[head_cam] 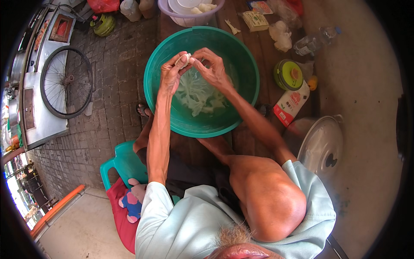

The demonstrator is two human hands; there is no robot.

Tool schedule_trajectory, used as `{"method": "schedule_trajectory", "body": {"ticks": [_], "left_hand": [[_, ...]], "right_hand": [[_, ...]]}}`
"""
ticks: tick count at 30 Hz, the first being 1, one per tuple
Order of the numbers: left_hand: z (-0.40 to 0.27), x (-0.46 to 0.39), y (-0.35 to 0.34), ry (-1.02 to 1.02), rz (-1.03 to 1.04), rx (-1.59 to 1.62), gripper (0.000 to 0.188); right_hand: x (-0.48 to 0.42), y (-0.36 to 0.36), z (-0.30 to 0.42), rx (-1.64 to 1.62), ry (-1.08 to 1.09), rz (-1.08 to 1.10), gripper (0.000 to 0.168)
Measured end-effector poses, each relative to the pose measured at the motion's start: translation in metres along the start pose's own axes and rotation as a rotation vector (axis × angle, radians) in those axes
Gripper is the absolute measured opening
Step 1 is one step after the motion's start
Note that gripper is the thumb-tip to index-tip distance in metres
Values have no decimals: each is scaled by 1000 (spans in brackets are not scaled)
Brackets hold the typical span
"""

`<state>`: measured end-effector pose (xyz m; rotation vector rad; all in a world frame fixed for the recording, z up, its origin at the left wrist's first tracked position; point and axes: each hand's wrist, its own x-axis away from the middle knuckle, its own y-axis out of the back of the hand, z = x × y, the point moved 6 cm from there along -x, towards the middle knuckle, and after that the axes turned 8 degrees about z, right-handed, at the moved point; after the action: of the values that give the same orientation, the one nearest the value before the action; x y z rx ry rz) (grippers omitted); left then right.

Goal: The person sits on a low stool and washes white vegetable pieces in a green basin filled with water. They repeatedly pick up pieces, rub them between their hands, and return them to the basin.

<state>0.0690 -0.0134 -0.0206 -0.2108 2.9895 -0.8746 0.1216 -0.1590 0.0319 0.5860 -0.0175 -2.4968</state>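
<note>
My left hand (172,71) holds a small white lump of food (185,60) between thumb and fingers, over the far half of a green plastic basin (201,132). From the other side, my right hand (212,68) pinches the edge of the lump with thumb and bent forefinger. Exactly what food it is cannot be made out. Beneath both hands, a clear crumpled plastic bag (197,94) lies in the basin, with pale pieces (217,103) beside it on the bottom.
Beyond the basin stands a lilac basket (190,21) with white pieces. To the right are a plastic bottle (313,42), a green-lidded container (290,74), a red-and-white packet (292,103) and a lidded metal pot (320,145). A wheeled cart (45,106) stands left, a teal chair (129,158) nearer me.
</note>
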Motion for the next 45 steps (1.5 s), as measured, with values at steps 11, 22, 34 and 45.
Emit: {"method": "schedule_trajectory", "body": {"ticks": [11, 22, 34, 45], "left_hand": [[-3, 3, -11, 30, 209, -30, 24], [-1, 1, -7, 12, 189, -43, 22], [-2, 1, 0, -31, 90, 21, 22], [2, 1, 5, -4, 17, -41, 21]], "right_hand": [[5, -8, -25, -830, -434, 180, 16], [2, 0, -13, -525, -254, 107, 16], [1, 5, 18, 112, 138, 58, 16], [1, 1, 5, 231, 72, 73, 17]]}}
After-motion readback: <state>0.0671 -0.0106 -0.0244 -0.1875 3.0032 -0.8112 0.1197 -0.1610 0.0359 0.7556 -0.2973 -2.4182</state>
